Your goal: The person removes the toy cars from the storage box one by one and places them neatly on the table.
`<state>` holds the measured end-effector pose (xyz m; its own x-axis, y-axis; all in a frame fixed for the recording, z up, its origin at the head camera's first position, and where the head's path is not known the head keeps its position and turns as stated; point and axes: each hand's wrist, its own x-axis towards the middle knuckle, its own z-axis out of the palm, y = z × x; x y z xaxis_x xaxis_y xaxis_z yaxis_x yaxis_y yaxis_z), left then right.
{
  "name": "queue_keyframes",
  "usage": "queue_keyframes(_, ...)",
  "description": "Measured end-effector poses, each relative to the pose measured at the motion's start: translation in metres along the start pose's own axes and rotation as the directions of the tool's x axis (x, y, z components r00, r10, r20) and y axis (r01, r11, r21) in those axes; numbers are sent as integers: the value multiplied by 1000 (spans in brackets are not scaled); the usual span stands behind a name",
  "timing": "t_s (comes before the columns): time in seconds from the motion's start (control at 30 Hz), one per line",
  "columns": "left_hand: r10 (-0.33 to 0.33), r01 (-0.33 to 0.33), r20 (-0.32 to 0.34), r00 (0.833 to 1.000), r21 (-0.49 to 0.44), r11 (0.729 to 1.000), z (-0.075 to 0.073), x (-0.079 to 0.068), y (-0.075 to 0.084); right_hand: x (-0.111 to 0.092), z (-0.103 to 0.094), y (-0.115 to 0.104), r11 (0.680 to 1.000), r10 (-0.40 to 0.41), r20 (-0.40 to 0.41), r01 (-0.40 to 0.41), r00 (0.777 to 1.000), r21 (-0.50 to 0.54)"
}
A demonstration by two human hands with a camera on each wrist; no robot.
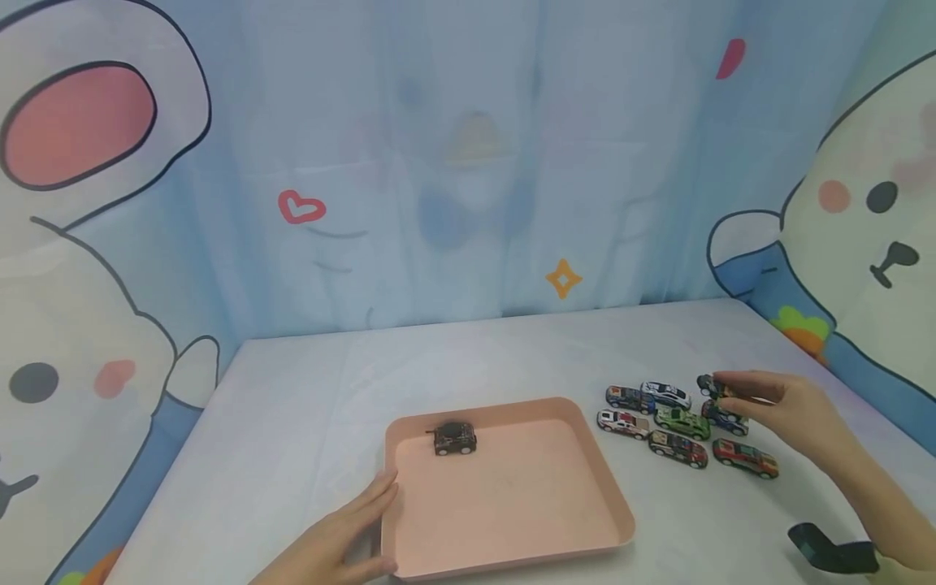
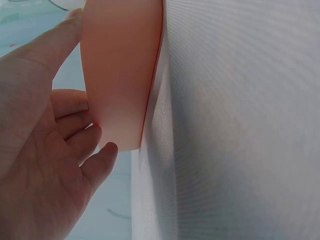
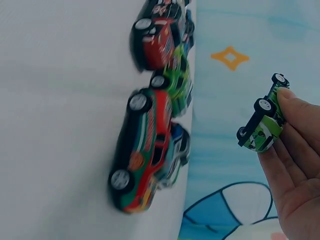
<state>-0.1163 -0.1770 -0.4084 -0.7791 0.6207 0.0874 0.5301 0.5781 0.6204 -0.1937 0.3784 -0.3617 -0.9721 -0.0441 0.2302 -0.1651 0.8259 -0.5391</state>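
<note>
My right hand [image 1: 793,406] pinches a small toy car [image 3: 263,131] between thumb and fingers. Green with black patches in the right wrist view, this car is raised off the table with its wheels showing. Below it on the table, several toy cars sit grouped, among them a green one [image 1: 682,423], a red and green one [image 1: 746,457] and a white one [image 1: 666,395]. My left hand [image 1: 340,532] touches the left side of a pink tray [image 1: 512,496]; in the left wrist view its fingers rest against the outer wall. A black toy car [image 1: 455,439] stands inside, near the tray's back left corner.
A white cloth covers the table [image 1: 307,406]. Behind it hangs a pale blue curtain [image 1: 468,179] printed with cartoon animals. A black strap [image 1: 834,551] shows at my right wrist, near the lower right.
</note>
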Motion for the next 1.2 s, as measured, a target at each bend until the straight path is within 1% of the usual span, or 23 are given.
queue_keyframes(0.17, -30, 30, 14, 999, -18, 999, -1, 0, 2, -5, -4, 21, 999, 20, -31, -21, 999, -27)
queue_keyframes(0.27, -27, 27, 12, 1000, -12, 1000, -1, 0, 2, -7, -5, 36, 998, 23, -65, -26, 998, -57)
queue_keyframes(0.47, -2, 2, -6, 1000, 8, 1000, -1, 0, 0, -10, -4, 65, 983, 99, -90, -112, 991, -146)
queue_keyframes(0.57, -3, 3, -7, 1000, 12, 1000, 0, 0, 0, -11, -2, 78, 978, 123, -94, -136, 988, -160)
queue_keyframes(0.7, 2, -1, -13, 1000, 23, 1000, 0, 0, 0, -11, 2, 92, 975, 126, -107, -143, 986, -170)
queue_keyframes(0.8, 9, -8, -24, 1000, 30, 1000, 0, -1, 0, -10, 3, 96, 973, 124, -100, -141, 987, -184)
queue_keyframes(0.9, 3, -2, -23, 1000, 28, 1000, -1, -1, 1, -9, 3, 97, 969, 117, -93, -134, 989, -208)
queue_keyframes(1.1, -55, 55, 18, 998, 4, 998, -1, -1, 3, -9, 5, 100, 959, 129, -45, -136, 991, -249)
queue_keyframes(1.2, -66, 66, 30, 997, -3, 998, -1, -1, 4, -8, 7, 102, 956, 128, -9, -126, 992, -267)
